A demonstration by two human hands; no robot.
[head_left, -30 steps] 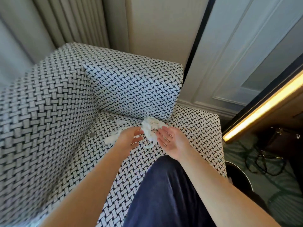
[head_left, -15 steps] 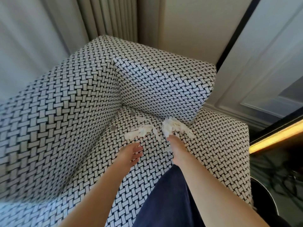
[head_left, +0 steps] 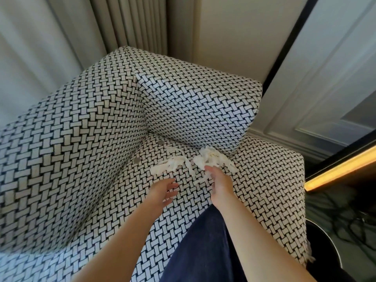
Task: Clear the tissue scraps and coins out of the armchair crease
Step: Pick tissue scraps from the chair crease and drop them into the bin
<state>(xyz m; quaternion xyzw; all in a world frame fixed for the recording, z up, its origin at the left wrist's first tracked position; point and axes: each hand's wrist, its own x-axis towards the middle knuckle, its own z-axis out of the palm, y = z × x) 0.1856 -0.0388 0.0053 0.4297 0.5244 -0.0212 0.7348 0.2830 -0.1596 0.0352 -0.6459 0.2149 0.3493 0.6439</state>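
- The left hand (head_left: 162,191) is no longer touching paper. A second ago it was at the tissue with the right hand; now it is hovering just short of it, fingers (head_left: 172,185) straight and spread, holding nothing.
- The right hand (head_left: 220,185) is staying at the white crumpled tissue wad (head_left: 211,156), fingertips at its near edge. The back of the hand is facing the camera, so I cannot tell whether its fingers are pinching the wad or only touching it.
- A second ago the wad was raised between both hands. Now it is lying on the seat cushion (head_left: 260,180), tucked against the foot of the low padded block (head_left: 203,110), right at the crease.
- Judging from this, nothing is cleared yet. The person seems to be re-gripping, not carrying anything off.
- The white twisted tissue scrap (head_left: 171,164) is lying flat just left of the wad and apart from it, with thin stringy strands trailing towards the hands.
- The wad is looking fluffy and loosely bunched, with ragged tails on its right. It is likely to tear if yanked.
- Two small grey round coins are lying flat and untouched: the corner coin (head_left: 160,142) is sitting near the crease corner, and the side coin (head_left: 137,160) is by the crease under the taller left side.
- The black-and-white basket-weave fabric armchair (head_left: 81,139) is filling the view, with a dark blue trouser leg (head_left: 203,251) in front.
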